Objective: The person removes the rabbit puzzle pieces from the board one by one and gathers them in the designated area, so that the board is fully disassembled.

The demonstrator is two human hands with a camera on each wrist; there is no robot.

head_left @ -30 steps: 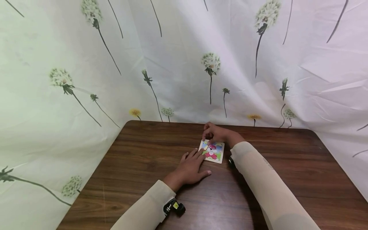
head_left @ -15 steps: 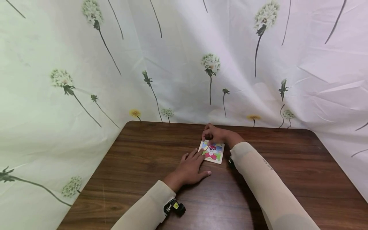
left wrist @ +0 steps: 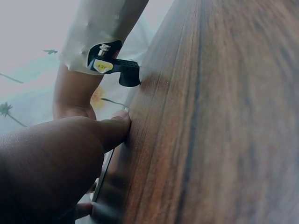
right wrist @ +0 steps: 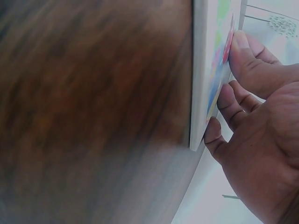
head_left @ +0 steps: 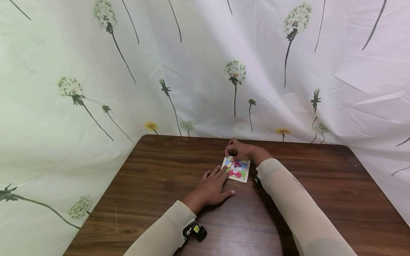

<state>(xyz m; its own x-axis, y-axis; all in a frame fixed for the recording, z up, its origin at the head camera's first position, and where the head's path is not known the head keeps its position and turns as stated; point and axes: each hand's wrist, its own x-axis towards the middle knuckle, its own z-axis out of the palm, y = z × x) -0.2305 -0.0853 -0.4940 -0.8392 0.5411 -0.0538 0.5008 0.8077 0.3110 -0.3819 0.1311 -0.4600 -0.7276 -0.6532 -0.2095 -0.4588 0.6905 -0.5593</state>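
From the head view, the square picture board (head_left: pixel 237 171) lies flat on the dark wooden table (head_left: pixel 153 185), near its far edge, a pink-and-white cartoon animal on its face. In from the near side comes the left hand (head_left: pixel 211 188), palm down, fingers straight and spread, fingertips on the board's left edge, thumb apart from it on the tabletop. Across at the far left corner, the right hand (head_left: pixel 240 150) reaches over with bent fingers, right at the board. Pale sleeves (head_left: pixel 298 199) cover both arms, a black device (head_left: pixel 199 232) sits at the left wrist, and behind it all hangs a white cloth (head_left: pixel 201 78) printed with dandelions.

Over to the left wrist view: the left hand fills the lower corner, thumb stretched along the wood, gripping nothing here. Beyond it rises the right forearm, its sleeve carrying another black device with a yellow label.

Now the right wrist view, and here's the board's pale edge close up, colours showing on its face. The right thumb meets the picture, other fingertips curl in beside the rim; whether they're clamped on it, I can't tell
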